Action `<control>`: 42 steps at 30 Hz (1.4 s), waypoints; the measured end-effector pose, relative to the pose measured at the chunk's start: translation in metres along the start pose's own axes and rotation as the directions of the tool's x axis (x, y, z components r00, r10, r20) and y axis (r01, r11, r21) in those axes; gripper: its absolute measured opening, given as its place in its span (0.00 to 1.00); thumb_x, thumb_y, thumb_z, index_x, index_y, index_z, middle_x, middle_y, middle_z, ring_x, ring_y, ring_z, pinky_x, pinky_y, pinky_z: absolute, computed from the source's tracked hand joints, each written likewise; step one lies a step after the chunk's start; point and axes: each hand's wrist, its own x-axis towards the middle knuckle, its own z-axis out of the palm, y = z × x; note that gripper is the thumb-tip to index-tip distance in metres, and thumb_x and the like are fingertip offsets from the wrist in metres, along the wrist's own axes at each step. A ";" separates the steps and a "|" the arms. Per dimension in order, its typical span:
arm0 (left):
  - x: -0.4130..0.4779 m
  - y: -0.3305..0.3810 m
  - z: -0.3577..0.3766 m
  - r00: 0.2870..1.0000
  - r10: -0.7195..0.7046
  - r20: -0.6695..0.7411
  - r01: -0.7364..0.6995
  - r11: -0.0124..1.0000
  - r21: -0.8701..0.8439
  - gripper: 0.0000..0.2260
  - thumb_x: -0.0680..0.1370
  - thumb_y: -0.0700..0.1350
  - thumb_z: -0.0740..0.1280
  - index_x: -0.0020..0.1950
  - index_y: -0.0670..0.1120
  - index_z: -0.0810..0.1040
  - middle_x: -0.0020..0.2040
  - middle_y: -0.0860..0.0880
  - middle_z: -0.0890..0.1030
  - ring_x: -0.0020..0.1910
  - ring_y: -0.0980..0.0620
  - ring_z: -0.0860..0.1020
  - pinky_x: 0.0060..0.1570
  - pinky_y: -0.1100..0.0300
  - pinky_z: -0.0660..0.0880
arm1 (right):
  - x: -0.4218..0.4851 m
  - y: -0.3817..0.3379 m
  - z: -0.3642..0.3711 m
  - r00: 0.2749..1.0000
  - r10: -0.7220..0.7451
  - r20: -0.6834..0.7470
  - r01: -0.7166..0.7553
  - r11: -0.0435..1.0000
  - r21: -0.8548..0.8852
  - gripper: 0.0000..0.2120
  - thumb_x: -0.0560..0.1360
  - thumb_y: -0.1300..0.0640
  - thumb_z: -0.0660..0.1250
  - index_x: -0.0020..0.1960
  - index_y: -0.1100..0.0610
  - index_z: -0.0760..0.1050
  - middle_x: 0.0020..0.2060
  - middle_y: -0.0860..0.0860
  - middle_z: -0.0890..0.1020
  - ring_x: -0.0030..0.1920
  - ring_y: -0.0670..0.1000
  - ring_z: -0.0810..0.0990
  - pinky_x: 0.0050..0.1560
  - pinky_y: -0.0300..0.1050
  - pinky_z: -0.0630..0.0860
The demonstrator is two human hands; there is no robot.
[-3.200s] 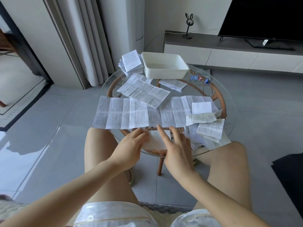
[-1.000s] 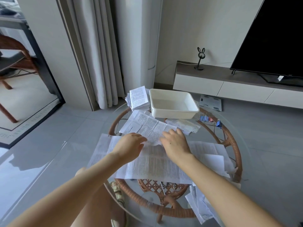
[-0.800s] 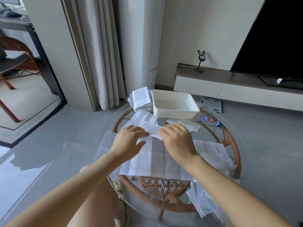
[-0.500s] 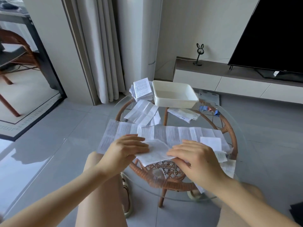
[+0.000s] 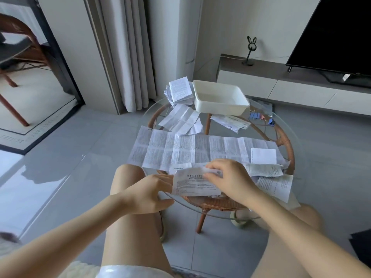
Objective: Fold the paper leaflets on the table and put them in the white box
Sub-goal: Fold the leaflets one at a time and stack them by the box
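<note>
Grey tiled floor (image 5: 60, 177), pale curtains (image 5: 124, 57), low TV bench (image 5: 301, 91), dark screen (image 5: 337, 33), perhaps a wooden chair (image 5: 18, 47) left.

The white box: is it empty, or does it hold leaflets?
Empty. The white box shows only a bare white floor; folded leaflets lie beside it, outside.

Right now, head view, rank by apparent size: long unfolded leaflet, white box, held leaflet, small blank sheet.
1. long unfolded leaflet
2. white box
3. held leaflet; nearer, partly under the right hand, so unsure against the box
4. small blank sheet
</note>
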 end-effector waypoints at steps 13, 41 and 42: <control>-0.007 0.010 -0.002 0.815 -0.012 -0.580 0.240 0.917 0.318 0.14 0.78 0.46 0.62 0.35 0.46 0.81 0.39 0.54 0.81 0.40 0.54 0.78 0.41 0.61 0.76 | 0.041 0.007 0.022 0.992 0.080 0.093 -0.060 0.978 -0.199 0.13 0.72 0.52 0.71 0.41 0.63 0.79 0.42 0.51 0.79 0.44 0.51 0.76 0.44 0.43 0.69; 0.032 0.025 0.049 0.898 -0.206 -0.389 0.385 0.795 0.468 0.17 0.77 0.46 0.55 0.54 0.39 0.80 0.55 0.46 0.82 0.55 0.47 0.80 0.55 0.57 0.76 | 0.050 -0.004 0.020 0.972 0.201 0.122 -0.151 0.931 -0.333 0.13 0.72 0.49 0.70 0.42 0.61 0.79 0.42 0.54 0.82 0.45 0.54 0.79 0.43 0.45 0.72; 0.032 0.026 0.048 0.899 -0.214 -0.381 0.384 0.804 0.454 0.17 0.77 0.46 0.55 0.54 0.39 0.80 0.54 0.46 0.81 0.54 0.47 0.80 0.53 0.58 0.76 | 0.046 -0.006 0.021 0.979 0.180 0.094 -0.140 0.934 -0.329 0.12 0.73 0.50 0.70 0.49 0.58 0.79 0.47 0.52 0.81 0.50 0.53 0.78 0.48 0.45 0.71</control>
